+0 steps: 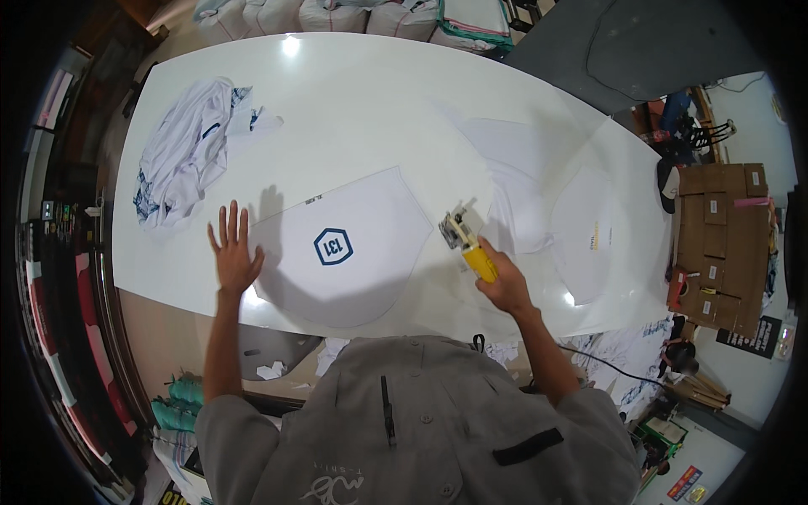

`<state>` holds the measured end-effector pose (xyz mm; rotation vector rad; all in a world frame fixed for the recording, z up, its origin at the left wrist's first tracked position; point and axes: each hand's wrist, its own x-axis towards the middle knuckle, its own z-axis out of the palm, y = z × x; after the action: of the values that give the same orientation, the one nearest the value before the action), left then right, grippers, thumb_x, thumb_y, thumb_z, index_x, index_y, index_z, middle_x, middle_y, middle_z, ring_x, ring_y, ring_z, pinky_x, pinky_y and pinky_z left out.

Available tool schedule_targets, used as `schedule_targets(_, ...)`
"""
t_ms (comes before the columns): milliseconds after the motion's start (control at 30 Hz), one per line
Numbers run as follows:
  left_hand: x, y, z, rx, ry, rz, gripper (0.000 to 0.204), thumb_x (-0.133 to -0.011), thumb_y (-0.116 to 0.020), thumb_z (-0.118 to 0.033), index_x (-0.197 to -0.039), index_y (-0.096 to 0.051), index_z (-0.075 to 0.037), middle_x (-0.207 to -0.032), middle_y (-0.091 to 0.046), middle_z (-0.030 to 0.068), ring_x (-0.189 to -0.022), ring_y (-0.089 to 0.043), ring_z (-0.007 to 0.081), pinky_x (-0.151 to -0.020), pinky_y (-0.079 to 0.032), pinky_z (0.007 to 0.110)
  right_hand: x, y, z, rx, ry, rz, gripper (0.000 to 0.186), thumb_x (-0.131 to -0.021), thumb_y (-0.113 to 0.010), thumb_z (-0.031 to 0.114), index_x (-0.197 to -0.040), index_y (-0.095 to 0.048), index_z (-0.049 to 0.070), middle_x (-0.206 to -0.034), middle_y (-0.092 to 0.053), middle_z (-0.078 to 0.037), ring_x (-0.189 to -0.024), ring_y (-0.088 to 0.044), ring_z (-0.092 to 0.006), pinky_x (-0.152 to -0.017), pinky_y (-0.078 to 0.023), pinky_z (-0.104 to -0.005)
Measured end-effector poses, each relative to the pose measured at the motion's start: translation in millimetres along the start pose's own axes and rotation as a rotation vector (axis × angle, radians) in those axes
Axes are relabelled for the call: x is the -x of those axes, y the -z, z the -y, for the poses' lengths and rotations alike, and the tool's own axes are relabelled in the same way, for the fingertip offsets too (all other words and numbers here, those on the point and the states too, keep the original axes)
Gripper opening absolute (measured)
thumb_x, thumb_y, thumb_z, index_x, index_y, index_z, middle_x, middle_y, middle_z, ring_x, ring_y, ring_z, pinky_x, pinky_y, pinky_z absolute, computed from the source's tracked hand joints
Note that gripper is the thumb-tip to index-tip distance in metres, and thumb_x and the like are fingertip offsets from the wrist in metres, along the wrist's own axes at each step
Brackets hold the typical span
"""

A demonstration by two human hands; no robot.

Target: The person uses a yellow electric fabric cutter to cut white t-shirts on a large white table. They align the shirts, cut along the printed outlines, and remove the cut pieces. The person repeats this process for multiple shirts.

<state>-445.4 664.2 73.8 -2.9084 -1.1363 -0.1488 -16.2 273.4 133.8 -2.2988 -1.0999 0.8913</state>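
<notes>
My right hand (505, 286) is wrapped round the yellow body of a small electric fabric cutter (478, 259), its metal head pointing away from me over the white table (353, 101). Just left of the cutter lies a flat white fabric panel (362, 286) with a curved near edge and a dark blue hexagon print. At the panel's left edge my left hand (236, 257) is spread flat, fingers apart, with nothing in it. To the right of the cutter are a loose white cloth (518, 194) and another cut white panel (583, 236) with a small yellow and dark print.
A crumpled heap of white and blue-patterned fabric (189, 156) lies at the table's far left. Stuffed white sacks (328, 18) stand beyond the far edge. Stacked cardboard boxes (722, 252) are on the right. A black cord (614, 368) runs off at lower right.
</notes>
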Motion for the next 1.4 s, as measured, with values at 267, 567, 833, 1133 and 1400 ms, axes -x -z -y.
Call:
schedule_targets(267, -1.5, -51.2, -227.6, 0.387, 0.01, 0.066, 0.067, -0.101, -0.063, -0.037, -0.161, -0.046, -0.012, -0.175, -0.03, 0.0143, -0.164, -0.02, 0.0377, -0.13, -0.011, 0.067, 37.3, -41.5, -12.2, 0.055, 0.093, -0.117, 0.089, -0.082, -0.078, 0.014, -0.164, -0.045, 0.027, -0.122, -0.066, -0.015, -0.109, -0.07, -0.0376, -0.092, -0.058, -0.0458)
schedule_targets(567, -0.9, -58.5, -262.1, 0.438, -0.019, 0.16, 0.064, -0.107, -0.053, -0.045, -0.162, -0.047, -0.012, -0.177, -0.028, 0.0132, -0.164, -0.021, 0.0343, -0.13, -0.011, 0.066, -7.3, -21.1, -5.6, 0.102, 0.08, -0.032, 0.086, -0.083, -0.077, 0.014, -0.163, -0.046, 0.027, -0.121, -0.067, -0.014, -0.108, -0.069, -0.0361, -0.092, -0.058, -0.0441)
schedule_targets(833, -1.5, -58.7, -261.8, 0.421, 0.005, 0.225, 0.066, -0.107, -0.052, -0.048, -0.162, -0.045, -0.013, -0.178, -0.025, 0.0119, -0.165, -0.017, 0.033, -0.131, -0.009, 0.065, -29.4, -22.5, 10.0, 0.029, 0.096, -0.016, 0.085, -0.083, -0.075, 0.009, -0.162, -0.048, 0.021, -0.127, -0.067, -0.016, -0.114, -0.068, -0.036, -0.098, -0.055, -0.0421)
schedule_targets(1133, -2.7, -56.5, -261.7, 0.423, 0.003, 0.213, 0.065, -0.106, -0.054, -0.047, -0.161, -0.045, -0.013, -0.177, -0.026, 0.0121, -0.165, -0.019, 0.033, -0.131, -0.012, 0.065, -54.6, -30.5, 31.8, -0.04, 0.092, -0.047, 0.085, -0.082, -0.073, 0.005, -0.162, -0.048, 0.016, -0.137, -0.066, -0.018, -0.124, -0.066, -0.0352, -0.106, -0.052, -0.0399)
schedule_targets(1400, -2.6, -56.5, -260.7, 0.422, -0.009, 0.203, 0.065, -0.107, -0.054, -0.047, -0.162, -0.045, -0.014, -0.177, -0.026, 0.012, -0.165, -0.018, 0.0327, -0.131, -0.011, 0.065, -84.4, -38.7, 59.7, -0.011, 0.06, -0.088, 0.088, -0.082, -0.073, 0.007, -0.163, -0.046, 0.026, -0.128, -0.066, -0.016, -0.118, -0.066, -0.0367, -0.102, -0.053, -0.0437)
